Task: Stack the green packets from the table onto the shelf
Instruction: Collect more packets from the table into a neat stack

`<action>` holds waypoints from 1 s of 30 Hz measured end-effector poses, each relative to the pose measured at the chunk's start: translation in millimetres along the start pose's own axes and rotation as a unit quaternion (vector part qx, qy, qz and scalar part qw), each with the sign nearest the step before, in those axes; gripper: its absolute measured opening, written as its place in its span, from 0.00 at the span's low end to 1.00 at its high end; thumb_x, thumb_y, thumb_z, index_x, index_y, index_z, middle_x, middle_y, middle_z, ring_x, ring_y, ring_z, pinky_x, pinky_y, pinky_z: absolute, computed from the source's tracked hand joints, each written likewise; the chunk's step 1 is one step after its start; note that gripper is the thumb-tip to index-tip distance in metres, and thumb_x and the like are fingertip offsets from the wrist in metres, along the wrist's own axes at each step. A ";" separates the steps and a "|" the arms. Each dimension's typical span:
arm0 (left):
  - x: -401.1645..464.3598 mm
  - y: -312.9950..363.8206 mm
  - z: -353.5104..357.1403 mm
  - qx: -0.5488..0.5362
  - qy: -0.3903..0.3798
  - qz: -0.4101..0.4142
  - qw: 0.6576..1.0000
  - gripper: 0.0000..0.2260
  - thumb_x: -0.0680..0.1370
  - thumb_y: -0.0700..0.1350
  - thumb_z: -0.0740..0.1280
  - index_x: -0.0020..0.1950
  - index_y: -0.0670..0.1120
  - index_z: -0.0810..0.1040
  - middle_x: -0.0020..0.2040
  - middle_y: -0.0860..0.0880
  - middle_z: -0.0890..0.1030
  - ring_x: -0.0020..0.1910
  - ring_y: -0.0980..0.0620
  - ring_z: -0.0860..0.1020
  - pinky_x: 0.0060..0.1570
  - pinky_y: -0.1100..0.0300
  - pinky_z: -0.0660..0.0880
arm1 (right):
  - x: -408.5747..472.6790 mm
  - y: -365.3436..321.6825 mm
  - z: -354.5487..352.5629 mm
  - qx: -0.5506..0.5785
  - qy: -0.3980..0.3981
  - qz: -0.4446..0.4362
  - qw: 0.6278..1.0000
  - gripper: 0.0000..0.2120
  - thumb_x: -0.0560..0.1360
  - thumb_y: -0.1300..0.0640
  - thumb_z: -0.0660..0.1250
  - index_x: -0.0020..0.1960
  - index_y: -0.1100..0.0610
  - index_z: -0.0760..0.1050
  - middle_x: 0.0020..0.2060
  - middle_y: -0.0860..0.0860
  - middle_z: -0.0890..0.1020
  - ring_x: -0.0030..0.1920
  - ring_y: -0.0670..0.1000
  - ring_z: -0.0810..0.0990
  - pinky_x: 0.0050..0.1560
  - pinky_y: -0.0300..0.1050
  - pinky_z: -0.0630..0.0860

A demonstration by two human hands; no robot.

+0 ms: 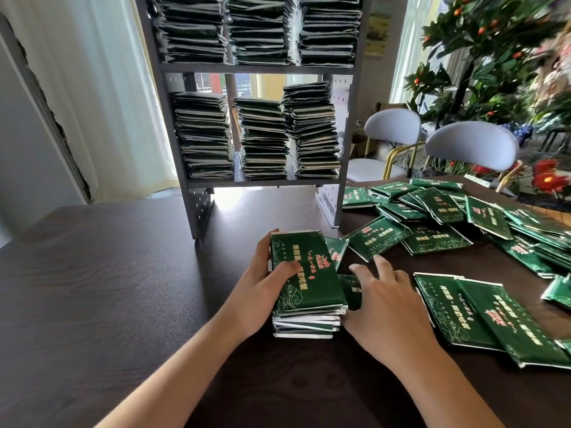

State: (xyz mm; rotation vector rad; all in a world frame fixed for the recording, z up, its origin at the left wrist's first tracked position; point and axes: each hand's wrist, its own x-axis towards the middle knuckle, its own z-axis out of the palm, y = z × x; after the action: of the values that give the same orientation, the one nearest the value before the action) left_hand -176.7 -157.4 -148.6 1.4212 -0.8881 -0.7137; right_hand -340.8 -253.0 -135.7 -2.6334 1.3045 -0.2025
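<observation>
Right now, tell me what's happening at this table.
A person is gathering green packets into a small stack on the dark table. The left hand grips the stack's left side, thumb on the top packet. The right hand rests against its right side, fingers spread and touching a packet beside it. Loose packets lie scattered to the right. The grey shelf behind already holds tall stacks on two levels.

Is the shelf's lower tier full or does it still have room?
Still has room. The lower tier holds three stacks of packets, with open space showing above each.
</observation>
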 end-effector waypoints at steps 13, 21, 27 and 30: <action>-0.1 0.6 -0.1 -0.013 -0.004 0.001 1.000 0.19 0.83 0.38 0.63 0.71 0.53 0.68 0.50 0.50 0.85 0.49 0.53 0.85 0.44 0.64 0.79 | 1.5 1.0 -1.4 0.217 0.180 -0.022 0.959 0.20 0.77 0.60 0.63 0.69 0.51 0.75 0.60 0.49 0.82 0.53 0.54 0.81 0.55 0.49 0.76; -2.0 1.3 0.0 -0.025 -0.017 0.002 1.000 0.18 0.82 0.38 0.63 0.70 0.53 0.68 0.50 0.50 0.86 0.49 0.50 0.86 0.45 0.62 0.80 | 10.7 6.8 12.2 0.166 0.090 -0.064 0.980 0.20 0.78 0.51 0.68 0.70 0.46 0.75 0.70 0.45 0.75 0.70 0.49 0.72 0.72 0.53 0.68; -1.6 0.6 -0.1 -0.004 -0.020 0.008 1.000 0.24 0.74 0.51 0.67 0.70 0.58 0.69 0.55 0.46 0.84 0.53 0.48 0.85 0.52 0.54 0.80 | 12.3 10.0 9.5 0.116 -0.033 -0.076 0.990 0.40 0.74 0.49 0.72 0.80 0.39 0.55 0.81 0.48 0.55 0.81 0.51 0.52 0.79 0.62 0.46; -0.1 -1.6 -1.2 0.002 -0.016 0.014 1.000 0.24 0.73 0.52 0.67 0.69 0.59 0.70 0.56 0.46 0.83 0.53 0.49 0.85 0.53 0.54 0.80 | 13.2 9.3 10.2 0.086 -0.046 -0.084 0.992 0.43 0.74 0.56 0.70 0.80 0.37 0.51 0.82 0.50 0.49 0.82 0.54 0.46 0.78 0.65 0.44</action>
State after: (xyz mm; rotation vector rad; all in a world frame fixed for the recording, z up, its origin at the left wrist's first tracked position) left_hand -175.6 -156.8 -150.1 1.4020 -0.9333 -0.7159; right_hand -337.9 -267.8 -147.3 -2.5717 0.9898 -0.2051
